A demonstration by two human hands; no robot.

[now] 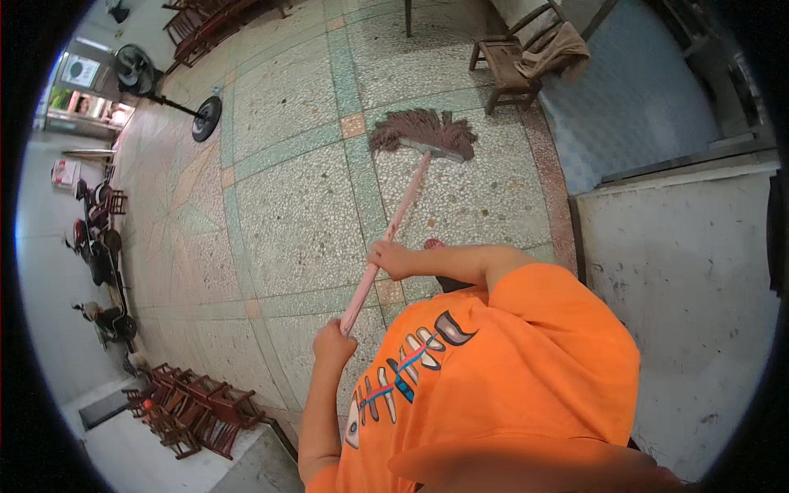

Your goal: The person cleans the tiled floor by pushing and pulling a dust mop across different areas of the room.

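Observation:
A mop (408,191) with a long pink handle and a wide brownish string head lies across the middle of my view. Its strings are fanned out on the speckled floor ahead of me. My left hand (334,343) is wrapped round the handle's near end. Further along the same handle, my right hand (393,259) is closed round it, with that arm reaching across in front of my orange shirt (509,361). The handle slants up and to the right, from my left hand toward the mop head.
Ahead on the right, a wooden chair (503,62) with a cloth (555,53) over it stands beside a blue-tiled area (629,90). A white wall (674,271) is at my right. Far left are a standing fan (207,117) and parked scooters (99,255); wooden chairs (197,411) are stacked lower left.

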